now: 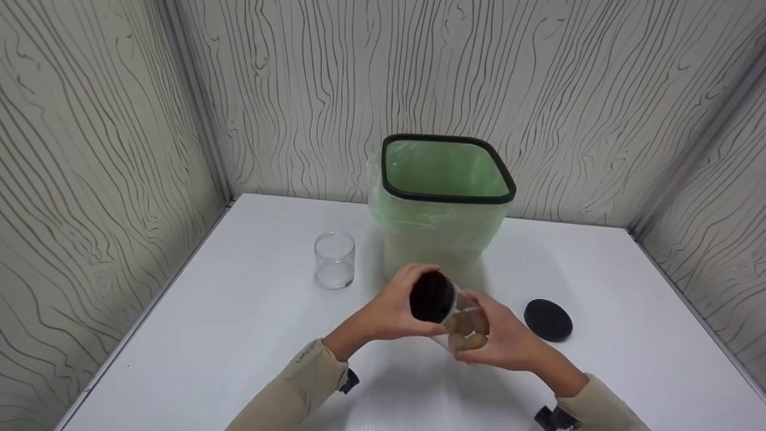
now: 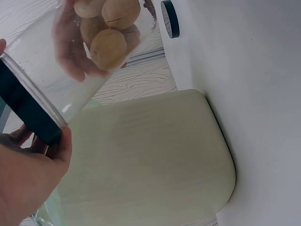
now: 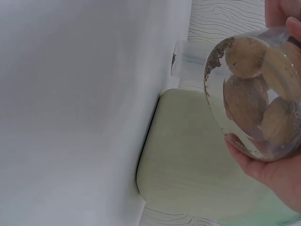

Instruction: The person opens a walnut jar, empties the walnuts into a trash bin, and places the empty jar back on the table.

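Note:
A clear jar point(image 1: 459, 302) with a black lid point(image 1: 431, 297) is held tilted above the table, lid end toward the left. Several walnuts point(image 3: 245, 104) lie in its base end, with brown crumbs point(image 3: 219, 55) along the bottom edge. My left hand point(image 1: 394, 308) grips the lid, its fingers and thumb around the rim. Around the jar's body, near the base, curl the fingers of my right hand point(image 1: 508, 335). Through the clear wall in the left wrist view, the right hand's fingers show behind the walnuts point(image 2: 109, 47).
Behind the hands stands a pale bin point(image 1: 437, 239) with a green liner bag point(image 1: 443, 164) and a black rim. An uncovered clear jar point(image 1: 335, 261) sits upright to its left. Off to the right, a second black lid point(image 1: 548, 320) lies on the white table point(image 1: 239, 311). Wood-patterned panels enclose the table.

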Tool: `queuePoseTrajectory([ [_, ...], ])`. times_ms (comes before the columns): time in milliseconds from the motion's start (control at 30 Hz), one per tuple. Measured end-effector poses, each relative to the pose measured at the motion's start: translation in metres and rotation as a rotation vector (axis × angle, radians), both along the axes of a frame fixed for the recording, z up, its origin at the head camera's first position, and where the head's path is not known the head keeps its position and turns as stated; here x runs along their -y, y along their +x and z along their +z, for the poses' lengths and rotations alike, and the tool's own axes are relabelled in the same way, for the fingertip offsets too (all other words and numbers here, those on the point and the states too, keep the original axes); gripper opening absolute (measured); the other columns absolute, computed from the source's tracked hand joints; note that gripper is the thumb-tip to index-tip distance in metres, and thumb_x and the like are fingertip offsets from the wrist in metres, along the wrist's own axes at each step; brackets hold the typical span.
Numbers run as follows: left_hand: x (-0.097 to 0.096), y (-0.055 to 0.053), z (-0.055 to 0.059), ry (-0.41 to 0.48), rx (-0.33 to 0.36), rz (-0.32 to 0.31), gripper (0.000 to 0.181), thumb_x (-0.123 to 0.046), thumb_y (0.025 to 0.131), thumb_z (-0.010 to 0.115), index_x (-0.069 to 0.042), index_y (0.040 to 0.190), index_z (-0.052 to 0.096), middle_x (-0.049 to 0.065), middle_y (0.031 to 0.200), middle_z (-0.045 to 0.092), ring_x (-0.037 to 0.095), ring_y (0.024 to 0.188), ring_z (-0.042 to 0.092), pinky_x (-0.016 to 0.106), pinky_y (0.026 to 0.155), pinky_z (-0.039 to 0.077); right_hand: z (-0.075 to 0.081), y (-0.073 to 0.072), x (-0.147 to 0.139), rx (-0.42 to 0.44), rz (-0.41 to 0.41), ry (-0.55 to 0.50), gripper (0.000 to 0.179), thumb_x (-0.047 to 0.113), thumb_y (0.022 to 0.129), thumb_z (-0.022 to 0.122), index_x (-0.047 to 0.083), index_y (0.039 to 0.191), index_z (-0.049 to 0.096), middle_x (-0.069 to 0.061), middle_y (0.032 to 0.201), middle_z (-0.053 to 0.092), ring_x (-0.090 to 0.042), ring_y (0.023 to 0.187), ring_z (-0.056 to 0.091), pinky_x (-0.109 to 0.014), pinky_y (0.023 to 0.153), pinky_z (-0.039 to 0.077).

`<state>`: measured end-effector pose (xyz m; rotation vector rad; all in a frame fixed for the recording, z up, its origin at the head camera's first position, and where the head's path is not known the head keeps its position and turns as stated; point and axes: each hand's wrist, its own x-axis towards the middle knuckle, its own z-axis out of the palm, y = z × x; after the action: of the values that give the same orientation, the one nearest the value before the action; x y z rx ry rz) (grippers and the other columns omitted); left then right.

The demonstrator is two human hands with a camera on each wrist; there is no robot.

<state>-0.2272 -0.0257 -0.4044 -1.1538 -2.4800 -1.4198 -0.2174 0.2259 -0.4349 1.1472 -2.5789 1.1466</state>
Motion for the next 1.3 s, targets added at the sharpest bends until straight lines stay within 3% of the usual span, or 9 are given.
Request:
queuePoseTrajectory([
  [100, -0.002, 0.0, 0.0, 0.017, 0.003, 0.029, 0.081, -0.043, 0.072, 0.079, -0.017, 0.138, 0.039, -0.002, 0.129, 0.043, 0.012, 0.111, 0.043, 0.027, 0.089, 0.045, 0.0, 0.001, 0.001, -0.021, -0.007, -0.009, 0.083, 0.034, 0.069, 0.084, 0.02, 0.137, 0.039, 0.003, 0.123, 0.053, -0.015, 0.1, 0.057, -0.03, 0.081, 0.051],
  [333, -0.005, 0.001, -0.001, 0.061, 0.048, 0.064, 0.081, -0.041, 0.074, 0.078, -0.011, 0.138, 0.04, -0.002, 0.127, 0.043, 0.012, 0.109, 0.045, 0.027, 0.089, 0.045, -0.001, -0.002, 0.001, -0.054, -0.003, -0.006, 0.086, 0.034, 0.071, 0.083, 0.017, 0.139, 0.035, -0.002, 0.127, 0.05, -0.016, 0.106, 0.056, -0.029, 0.083, 0.05],
  [967, 0.001, 0.0, -0.001, 0.075, 0.133, 0.101, 0.081, -0.043, 0.072, 0.079, -0.016, 0.138, 0.04, -0.005, 0.127, 0.043, 0.012, 0.111, 0.045, 0.031, 0.091, 0.044, -0.002, -0.003, -0.003, 0.005, 0.006, -0.053, 0.084, 0.028, 0.071, 0.084, 0.015, 0.137, 0.035, -0.006, 0.125, 0.051, -0.02, 0.101, 0.061, -0.031, 0.082, 0.051],
  [1300, 0.009, -0.002, -0.005, -0.003, 0.102, 0.126, 0.081, -0.043, 0.07, 0.08, -0.016, 0.136, 0.041, -0.003, 0.127, 0.045, 0.013, 0.111, 0.045, 0.034, 0.093, 0.042, 0.027, 0.016, 0.007, -0.004, -0.009, -0.086, 0.082, 0.005, 0.065, 0.086, 0.002, 0.132, 0.039, -0.009, 0.12, 0.054, -0.025, 0.095, 0.063, -0.036, 0.076, 0.054],
])
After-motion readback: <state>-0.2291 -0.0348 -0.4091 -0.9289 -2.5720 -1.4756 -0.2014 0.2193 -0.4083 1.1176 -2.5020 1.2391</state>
